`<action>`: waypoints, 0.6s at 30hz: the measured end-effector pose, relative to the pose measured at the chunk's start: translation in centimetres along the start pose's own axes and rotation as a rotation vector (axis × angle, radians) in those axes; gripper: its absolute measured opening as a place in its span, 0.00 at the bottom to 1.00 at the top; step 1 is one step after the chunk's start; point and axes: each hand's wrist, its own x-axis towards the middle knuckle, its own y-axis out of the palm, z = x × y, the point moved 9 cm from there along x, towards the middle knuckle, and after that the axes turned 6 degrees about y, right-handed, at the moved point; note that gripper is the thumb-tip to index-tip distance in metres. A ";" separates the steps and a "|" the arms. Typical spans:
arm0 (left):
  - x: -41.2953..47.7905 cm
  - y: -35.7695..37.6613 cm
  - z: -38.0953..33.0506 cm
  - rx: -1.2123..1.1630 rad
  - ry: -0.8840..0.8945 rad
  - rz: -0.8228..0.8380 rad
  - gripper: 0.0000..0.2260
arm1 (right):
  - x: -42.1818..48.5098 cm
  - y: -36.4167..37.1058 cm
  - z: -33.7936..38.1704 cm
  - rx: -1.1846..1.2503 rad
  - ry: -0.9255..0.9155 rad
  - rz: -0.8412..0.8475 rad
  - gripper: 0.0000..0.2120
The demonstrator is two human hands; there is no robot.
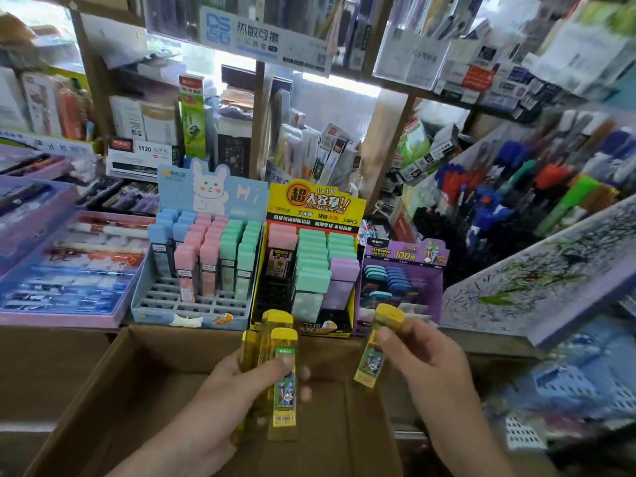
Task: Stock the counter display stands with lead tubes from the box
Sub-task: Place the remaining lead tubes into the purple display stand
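Single lead tube, yellow translucent plastic, flat-sided, printed label (370,361): held in the air over the right front of the open brown cardboard box (144,390), just below the purple cardboard display stand (402,277). The right hand (423,359) pinches it between thumb and curled fingers, a little above mid-length.

Bundle of the same yellow tubes (285,397): several, exact count unclear because the rear ones overlap. The left hand (220,390) is wrapped round them, thumb across the front tube, above the box middle.

Stands behind the box, left to right: blue bunny-header stand (192,304) with pastel tubes and empty front slots, yellow-header stand (315,208) with green, pink and purple tubes, then the purple one with blue and teal caps.

Risks (judgement):
- The single tube is pinched at one point only, so it may pivot if its lower end catches a slot edge.
- The bundle is gripped low; the tall top ends could fan out and one could slip back into the box.
- Free slots in the purple stand are hard to make out, so the tube could go to the wrong stand or nudge its neighbours.

Orientation: the single tube's long axis is near upright, cap end up and leaning right toward the purple stand, base down-left. The bundle's axes are upright, caps up, toward the yellow stand.
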 end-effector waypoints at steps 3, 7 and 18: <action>0.6 1.1 -0.6 0.008 0.038 0.033 0.20 | 1.5 -4.1 2.2 -0.050 -0.132 -0.088 0.09; 1.3 2.2 -0.5 0.024 0.019 0.065 0.20 | 3.4 -8.1 4.3 -0.225 -0.298 -0.210 0.15; 1.5 2.6 -0.3 0.088 0.024 0.062 0.22 | 8.4 -10.9 5.7 -0.628 -0.402 -0.304 0.10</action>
